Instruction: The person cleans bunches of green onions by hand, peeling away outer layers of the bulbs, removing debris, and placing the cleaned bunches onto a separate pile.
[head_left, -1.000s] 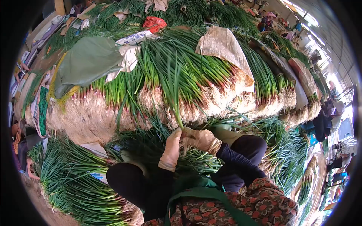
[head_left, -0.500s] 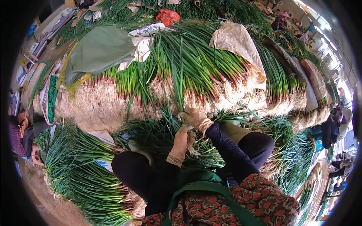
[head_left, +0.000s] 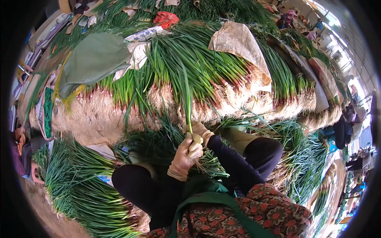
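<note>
Both my hands wear pale gloves and meet in front of my knees. My left hand [head_left: 183,157] is closed around the lower end of a green onion stalk [head_left: 187,93], whose long leaves point away from me over the pile. My right hand [head_left: 200,133] is pinched on the same stalk, touching my left hand. Its fingertips are partly hidden. Roots hang below the hands. Just beyond lies a big heap of green onions [head_left: 166,69], with pale roots facing me.
Bundled green onions [head_left: 91,186] lie at my left, and more [head_left: 305,158] at my right. A green sheet [head_left: 93,59], a beige sack [head_left: 242,45] and a red bag [head_left: 166,19] rest on the heap. Other people sit at both far edges.
My left hand has turned and closed nearer my right hand, which has shifted slightly down and left. The view has shifted a little.
</note>
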`<act>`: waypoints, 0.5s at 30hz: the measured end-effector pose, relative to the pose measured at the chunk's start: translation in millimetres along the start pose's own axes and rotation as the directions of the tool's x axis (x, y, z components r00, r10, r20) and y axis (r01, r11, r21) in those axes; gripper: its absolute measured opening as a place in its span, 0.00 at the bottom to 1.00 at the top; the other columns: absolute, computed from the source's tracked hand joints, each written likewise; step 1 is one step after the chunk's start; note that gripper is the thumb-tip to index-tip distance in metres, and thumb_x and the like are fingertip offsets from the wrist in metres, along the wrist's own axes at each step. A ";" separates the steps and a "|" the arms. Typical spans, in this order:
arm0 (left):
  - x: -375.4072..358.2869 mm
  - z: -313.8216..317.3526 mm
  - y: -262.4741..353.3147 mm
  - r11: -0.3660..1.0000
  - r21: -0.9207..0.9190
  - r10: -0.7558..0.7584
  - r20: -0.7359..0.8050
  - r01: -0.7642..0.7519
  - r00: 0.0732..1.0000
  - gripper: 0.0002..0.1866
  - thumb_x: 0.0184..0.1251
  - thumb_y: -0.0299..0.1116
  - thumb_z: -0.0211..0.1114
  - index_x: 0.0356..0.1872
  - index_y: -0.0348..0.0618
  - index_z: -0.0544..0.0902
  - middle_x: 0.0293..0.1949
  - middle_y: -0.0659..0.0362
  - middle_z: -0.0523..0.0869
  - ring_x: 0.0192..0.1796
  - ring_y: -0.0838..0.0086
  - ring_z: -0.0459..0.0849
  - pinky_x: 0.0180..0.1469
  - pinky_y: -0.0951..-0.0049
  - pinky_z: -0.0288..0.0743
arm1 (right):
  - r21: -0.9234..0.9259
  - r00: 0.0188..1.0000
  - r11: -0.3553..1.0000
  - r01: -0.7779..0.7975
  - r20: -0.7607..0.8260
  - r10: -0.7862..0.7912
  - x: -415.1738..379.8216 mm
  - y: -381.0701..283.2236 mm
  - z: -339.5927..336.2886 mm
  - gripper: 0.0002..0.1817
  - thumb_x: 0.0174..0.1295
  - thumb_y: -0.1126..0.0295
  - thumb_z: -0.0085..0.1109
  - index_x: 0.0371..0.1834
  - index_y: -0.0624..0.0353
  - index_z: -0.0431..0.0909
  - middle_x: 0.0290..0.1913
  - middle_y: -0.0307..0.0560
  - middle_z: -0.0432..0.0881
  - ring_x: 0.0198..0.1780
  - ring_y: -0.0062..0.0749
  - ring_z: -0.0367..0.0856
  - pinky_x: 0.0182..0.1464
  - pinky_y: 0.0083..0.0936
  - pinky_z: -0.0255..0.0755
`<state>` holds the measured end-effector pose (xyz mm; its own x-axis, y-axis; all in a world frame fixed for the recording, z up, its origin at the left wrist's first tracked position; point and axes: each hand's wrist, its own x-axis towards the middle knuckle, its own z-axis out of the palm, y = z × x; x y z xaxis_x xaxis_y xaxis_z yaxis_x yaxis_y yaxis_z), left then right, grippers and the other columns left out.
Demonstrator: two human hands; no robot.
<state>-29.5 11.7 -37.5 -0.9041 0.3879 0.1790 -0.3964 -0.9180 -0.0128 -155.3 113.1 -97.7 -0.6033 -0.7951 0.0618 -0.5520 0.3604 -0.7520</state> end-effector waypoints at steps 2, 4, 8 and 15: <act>4.8 16.0 1.8 0.995 0.003 0.104 -0.103 -0.105 0.989 0.17 0.74 0.40 0.52 0.52 0.36 0.71 0.24 0.68 0.70 0.22 0.83 0.66 0.28 0.79 0.64 | -0.216 0.813 0.935 -0.281 0.463 0.352 12.0 27.9 1.5 0.20 0.60 0.66 0.60 0.54 0.62 0.74 0.40 0.47 0.79 0.43 0.25 0.77 0.45 0.20 0.73; 7.6 39.4 4.9 0.947 0.038 0.312 -0.329 -0.318 0.891 0.22 0.75 0.35 0.51 0.65 0.38 0.65 0.30 0.69 0.71 0.28 0.85 0.66 0.31 0.81 0.65 | -0.189 0.610 0.772 -0.607 0.513 0.604 17.1 -64.3 -77.9 0.26 0.60 0.68 0.59 0.62 0.62 0.69 0.47 0.49 0.80 0.43 0.26 0.80 0.46 0.21 0.75; 1.0 -24.0 12.6 0.966 -0.170 0.203 0.037 -0.194 0.978 0.20 0.76 0.35 0.49 0.65 0.41 0.67 0.36 0.66 0.74 0.34 0.84 0.70 0.34 0.82 0.68 | -0.637 0.909 0.650 -0.415 -0.310 0.277 49.6 -5.9 -145.8 0.14 0.63 0.62 0.55 0.47 0.59 0.75 0.40 0.51 0.84 0.36 0.39 0.84 0.40 0.32 0.77; 18.9 4.3 7.1 0.846 0.509 0.431 -0.479 -0.158 0.765 0.22 0.76 0.40 0.47 0.63 0.37 0.71 0.47 0.59 0.79 0.43 0.77 0.79 0.49 0.78 0.76 | -0.550 0.984 0.833 -0.065 -0.175 -0.039 -12.6 -38.3 -81.5 0.17 0.67 0.55 0.50 0.39 0.57 0.80 0.31 0.47 0.84 0.31 0.40 0.84 0.33 0.34 0.76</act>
<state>-48.7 12.2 -30.0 -0.9385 -0.0596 -0.3400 -0.1115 -0.8798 0.4621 -173.5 149.1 -16.1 -0.6725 -0.7111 0.2049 -0.7372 0.6197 -0.2691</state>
